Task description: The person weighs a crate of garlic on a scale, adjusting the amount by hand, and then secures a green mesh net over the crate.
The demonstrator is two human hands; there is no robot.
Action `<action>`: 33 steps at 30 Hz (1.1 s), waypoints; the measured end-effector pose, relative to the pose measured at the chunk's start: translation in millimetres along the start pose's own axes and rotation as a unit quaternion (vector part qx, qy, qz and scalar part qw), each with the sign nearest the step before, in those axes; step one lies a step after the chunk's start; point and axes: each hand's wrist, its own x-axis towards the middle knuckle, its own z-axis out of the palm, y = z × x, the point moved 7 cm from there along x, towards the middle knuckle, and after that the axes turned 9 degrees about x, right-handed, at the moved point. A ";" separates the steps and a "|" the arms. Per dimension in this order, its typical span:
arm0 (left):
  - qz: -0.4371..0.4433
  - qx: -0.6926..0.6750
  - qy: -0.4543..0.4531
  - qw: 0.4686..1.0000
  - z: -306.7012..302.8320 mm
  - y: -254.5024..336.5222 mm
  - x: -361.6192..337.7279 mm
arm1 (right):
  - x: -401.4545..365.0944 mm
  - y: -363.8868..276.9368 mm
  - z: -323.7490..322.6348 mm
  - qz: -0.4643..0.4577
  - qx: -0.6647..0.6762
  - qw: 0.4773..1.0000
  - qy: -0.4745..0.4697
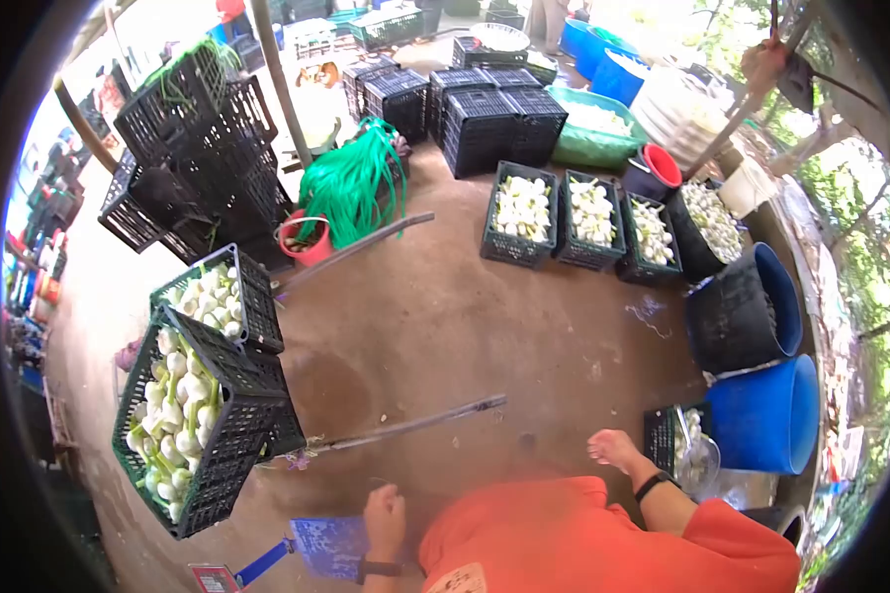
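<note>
My left hand (384,516) hangs low in front of my orange shirt, its fingers curled in and no object showing in them. Beside it is a flat blue patterned piece (328,546), with a blue strap (264,561) running to a red-edged card (214,578). My right hand (615,449) reaches out to the right above the floor, fingers bent closed, with nothing visible in the grip. The nearest thing to it is a small black crate (660,442) holding some white bulbs and a clear bowl-like item.
Crates of white bulbs stand at left (257,435) and ahead (517,253). Poles (405,425) lie across the brown floor (445,326). Blue barrels (761,410) line the right side. Green strands (351,183) spill beside a red bucket (311,247); black crates (193,148) are stacked behind.
</note>
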 end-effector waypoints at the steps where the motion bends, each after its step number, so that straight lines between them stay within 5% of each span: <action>1: 0.041 0.105 0.012 0.994 23.4 -8.4 -8.2 | 11.7 6.4 -34.7 -0.033 -0.017 0.999 0.018; 3: -0.028 0.093 -0.068 0.993 89.3 -69.7 -25.6 | 12.1 -16.9 -93.0 -0.095 -0.186 0.974 0.084; 5: -0.388 -0.056 -0.264 0.881 144.7 -113.1 -51.3 | 3.7 -37.2 -126.6 0.026 0.014 0.993 0.116; 8: -0.264 -0.077 -0.158 0.948 153.6 -101.2 -44.5 | 27.3 -102.8 -128.6 -0.026 -0.037 0.996 0.081; 11: -0.311 -0.114 -0.133 0.934 131.4 -22.0 -21.1 | 74.2 -170.3 -90.6 -0.127 -0.022 0.991 0.020; 12: -0.312 -0.122 -0.121 0.935 137.8 -39.6 -15.7 | 88.1 -185.9 -77.0 -0.135 -0.029 0.990 0.010; 14: -0.096 0.152 -0.181 0.967 157.4 -61.1 12.2 | 112.9 -220.5 -44.4 -0.171 -0.048 0.983 -0.055; 16: -0.393 -0.141 -0.155 0.895 166.4 -41.1 12.0 | 129.6 -238.3 -32.0 -0.152 -0.084 0.980 -0.102; 17: -0.391 -0.156 -0.145 0.895 180.1 -42.2 29.2 | 136.6 -250.5 -35.7 -0.151 -0.121 0.976 -0.102; 19: -0.213 0.101 -0.173 0.956 198.5 -42.0 68.3 | 157.1 -265.5 -50.4 -0.174 -0.205 0.958 -0.099; 20: -0.144 0.073 -0.112 0.981 208.9 -38.6 87.0 | 172.8 -272.3 -65.4 -0.199 -0.254 0.941 -0.098; 23: -0.251 -0.049 -0.112 0.960 225.6 -5.7 143.9 | 217.9 -267.4 -100.0 -0.082 -0.210 0.972 -0.063; 27: -0.160 -0.101 -0.033 0.981 140.9 123.6 246.8 | 306.3 -333.8 -70.8 -0.061 -0.146 0.985 -0.063; 29: -0.112 -0.093 0.003 0.989 114.4 156.7 281.1 | 319.8 -407.6 -18.4 -0.153 -0.160 0.973 -0.060; 31: -0.019 -0.076 0.183 0.980 67.9 190.2 306.7 | 325.5 -469.2 49.2 -0.189 -0.159 0.961 -0.121; 33: -0.080 -0.079 0.196 0.974 38.2 204.1 331.5 | 336.6 -517.1 117.1 -0.215 -0.208 0.936 -0.188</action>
